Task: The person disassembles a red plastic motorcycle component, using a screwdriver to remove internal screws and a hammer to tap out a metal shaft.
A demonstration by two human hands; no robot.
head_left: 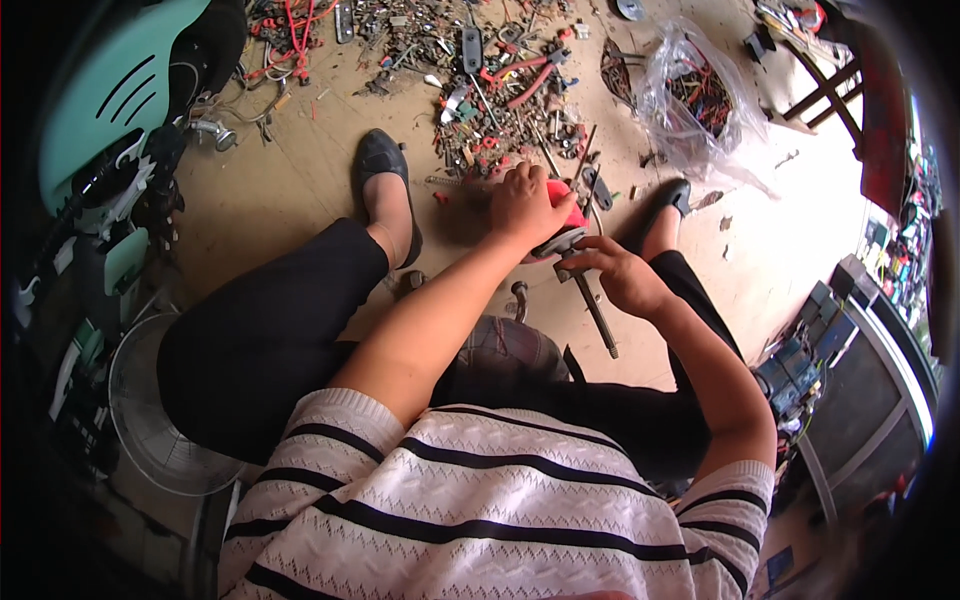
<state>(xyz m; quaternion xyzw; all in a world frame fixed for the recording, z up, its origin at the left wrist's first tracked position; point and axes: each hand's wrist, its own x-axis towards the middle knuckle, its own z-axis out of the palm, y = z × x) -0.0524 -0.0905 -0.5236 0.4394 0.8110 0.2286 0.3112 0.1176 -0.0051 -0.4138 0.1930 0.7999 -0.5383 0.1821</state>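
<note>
A red, rounded part (567,203) with a grey metal collar (561,242) sits between my hands, low over the floor. My left hand (527,205) is closed over its upper left side, the knuckles hiding much of it. A long metal rod (597,315), threaded at its free end, slants from beneath the collar toward my lap. My right hand (622,278) pinches the rod's upper end at a small metal block, close below the collar. A coil spring (455,182) lies left of my left hand, partly in shadow.
A heap of screws and small scrap (500,90) covers the floor ahead, with red-handled pliers (532,78) and a screwdriver (474,55) in it. Right of it is a clear plastic bag (700,100) of parts. A fan guard (150,420) stands left, blue boxes (790,370) right.
</note>
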